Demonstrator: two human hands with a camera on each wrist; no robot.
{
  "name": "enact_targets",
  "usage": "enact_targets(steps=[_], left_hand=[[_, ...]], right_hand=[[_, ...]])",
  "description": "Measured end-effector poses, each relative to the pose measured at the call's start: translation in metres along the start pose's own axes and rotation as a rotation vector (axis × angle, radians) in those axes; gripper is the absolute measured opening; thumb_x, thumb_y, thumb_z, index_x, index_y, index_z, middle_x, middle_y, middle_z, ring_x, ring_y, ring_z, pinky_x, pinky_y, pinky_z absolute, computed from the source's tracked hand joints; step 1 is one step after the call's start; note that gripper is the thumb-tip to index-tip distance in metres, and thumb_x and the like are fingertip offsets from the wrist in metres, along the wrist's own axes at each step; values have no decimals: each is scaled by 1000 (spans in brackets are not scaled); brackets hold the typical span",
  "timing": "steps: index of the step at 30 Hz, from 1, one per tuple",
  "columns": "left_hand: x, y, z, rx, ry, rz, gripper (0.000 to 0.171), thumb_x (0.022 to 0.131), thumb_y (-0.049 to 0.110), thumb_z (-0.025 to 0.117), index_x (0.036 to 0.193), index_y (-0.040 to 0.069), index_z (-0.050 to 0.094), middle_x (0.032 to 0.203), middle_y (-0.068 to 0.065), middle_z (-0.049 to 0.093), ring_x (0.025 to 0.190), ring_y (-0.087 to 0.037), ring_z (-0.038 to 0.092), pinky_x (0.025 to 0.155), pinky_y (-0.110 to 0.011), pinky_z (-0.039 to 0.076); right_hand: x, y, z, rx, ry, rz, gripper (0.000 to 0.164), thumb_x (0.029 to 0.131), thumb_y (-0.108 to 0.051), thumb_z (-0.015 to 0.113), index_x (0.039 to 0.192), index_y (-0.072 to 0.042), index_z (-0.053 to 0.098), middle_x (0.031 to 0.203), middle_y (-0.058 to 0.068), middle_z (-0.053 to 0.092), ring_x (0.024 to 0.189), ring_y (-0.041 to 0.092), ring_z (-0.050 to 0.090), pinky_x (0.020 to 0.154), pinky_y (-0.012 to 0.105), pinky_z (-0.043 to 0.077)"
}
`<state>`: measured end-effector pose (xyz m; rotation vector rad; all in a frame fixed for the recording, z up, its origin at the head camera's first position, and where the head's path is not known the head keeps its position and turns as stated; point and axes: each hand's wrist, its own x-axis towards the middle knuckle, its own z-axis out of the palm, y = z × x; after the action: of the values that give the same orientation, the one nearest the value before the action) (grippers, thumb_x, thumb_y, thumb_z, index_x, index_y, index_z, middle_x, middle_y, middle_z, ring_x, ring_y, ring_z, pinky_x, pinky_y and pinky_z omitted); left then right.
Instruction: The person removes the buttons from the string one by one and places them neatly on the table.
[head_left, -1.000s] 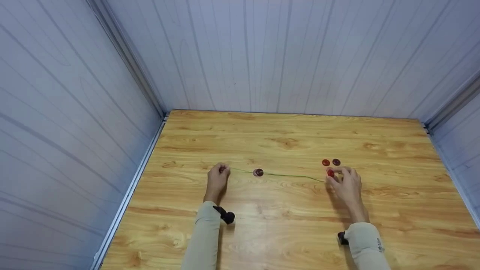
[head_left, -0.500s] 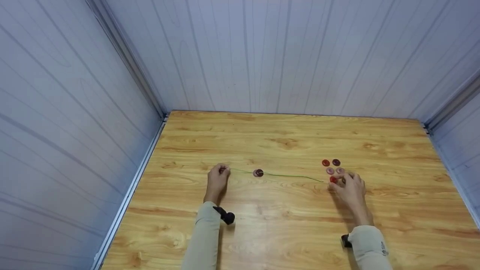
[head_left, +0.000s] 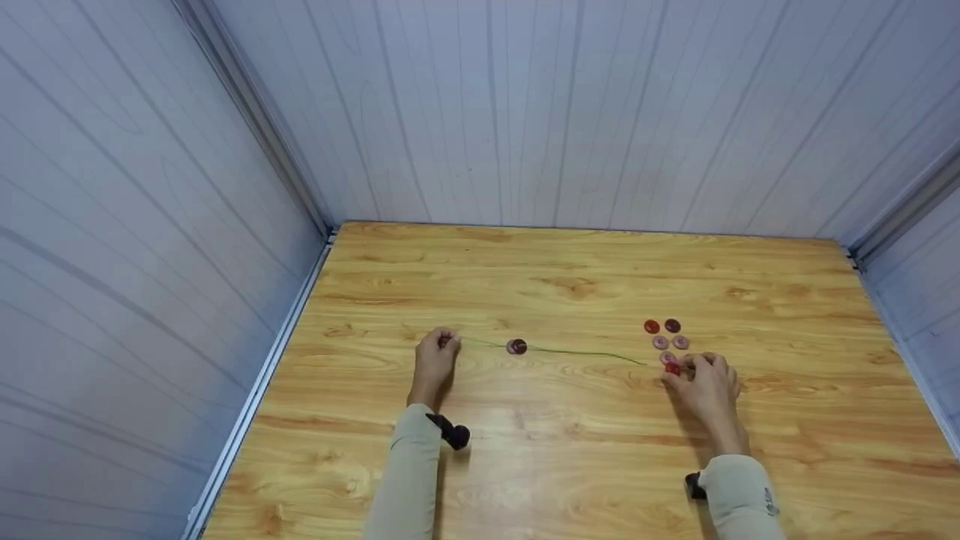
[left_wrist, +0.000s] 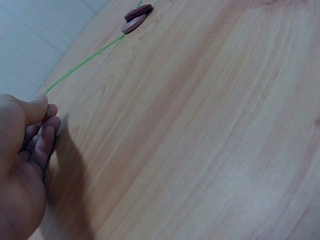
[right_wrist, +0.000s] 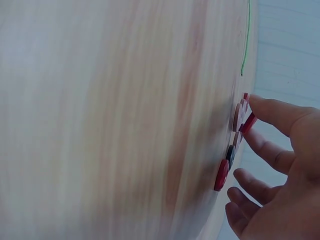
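In the head view my left hand [head_left: 436,360] pinches the near end of a thin green string [head_left: 577,352] between thumb and fingertips. A pink button [left_wrist: 134,23] and a dark maroon button [left_wrist: 138,12] are threaded on the string, overlapping each other on the table. At the right, my right hand [head_left: 705,384] holds a red button [right_wrist: 249,123] between thumb and index finger, its other fingers loosely bent. That button is tilted, just above the buttons lying there. The string's free end lies a little left of the right hand.
Near the right hand lie a red button [head_left: 652,326], a maroon button [head_left: 673,325] and several pink buttons [head_left: 660,343] on the wooden table [head_left: 570,465]. More buttons are partly hidden by the hand. Pale panel walls [head_left: 525,112] enclose the table.
My right hand has moved slightly right and toward me with the red button, uncovering pink buttons on the table. The left hand and threaded buttons have stayed in place.
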<state>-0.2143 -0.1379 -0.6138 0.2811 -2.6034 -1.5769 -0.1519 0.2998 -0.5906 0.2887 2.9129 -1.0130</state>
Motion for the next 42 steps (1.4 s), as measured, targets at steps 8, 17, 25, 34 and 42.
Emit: enact_targets(steps=[8, 17, 25, 34, 42], left_hand=[[0, 0, 0, -5, 1, -4, 10, 94, 12, 60, 97, 3, 64, 92, -9, 64, 87, -19, 58, 78, -32, 48], [-1, 0, 0, -5, -13, -2, 10, 95, 12, 60, 98, 4, 64, 92, -8, 63, 86, -19, 58, 77, -32, 48], [0, 0, 0, 1, -20, -17, 10, 95, 14, 60, 97, 5, 64, 92, -7, 63, 87, -18, 57, 77, -31, 48], [-1, 1, -1, -10, -13, -26, 9, 95, 14, 60, 97, 5, 63, 92, -7, 63, 88, -19, 58, 79, -31, 48], [-1, -1, 0, -12, -9, -11, 10, 95, 13, 59, 98, 4, 64, 92, -8, 63, 86, -19, 58, 77, -31, 48]], right_hand=[[0, 1, 0, -31, -11, 40, 36, 89, -27, 67, 112, -1, 58, 138, 32, 30, 128, 53, 20, 103, 66, 12], [0, 2, 2, -44, -2, 44, 36, 89, -25, 67, 114, 0, 56, 140, 32, 27, 129, 53, 18, 102, 66, 12], [0, 2, 4, -57, -4, 48, 37, 89, -25, 68, 114, -1, 55, 141, 33, 25, 129, 54, 17, 102, 66, 12], [0, 2, 5, -65, 5, 43, 37, 89, -24, 67, 114, 0, 55, 140, 32, 27, 128, 52, 19, 101, 65, 15], [-1, 2, 5, -63, 16, 40, 37, 90, -25, 66, 114, 1, 55, 139, 32, 28, 128, 52, 19, 101, 65, 15]])
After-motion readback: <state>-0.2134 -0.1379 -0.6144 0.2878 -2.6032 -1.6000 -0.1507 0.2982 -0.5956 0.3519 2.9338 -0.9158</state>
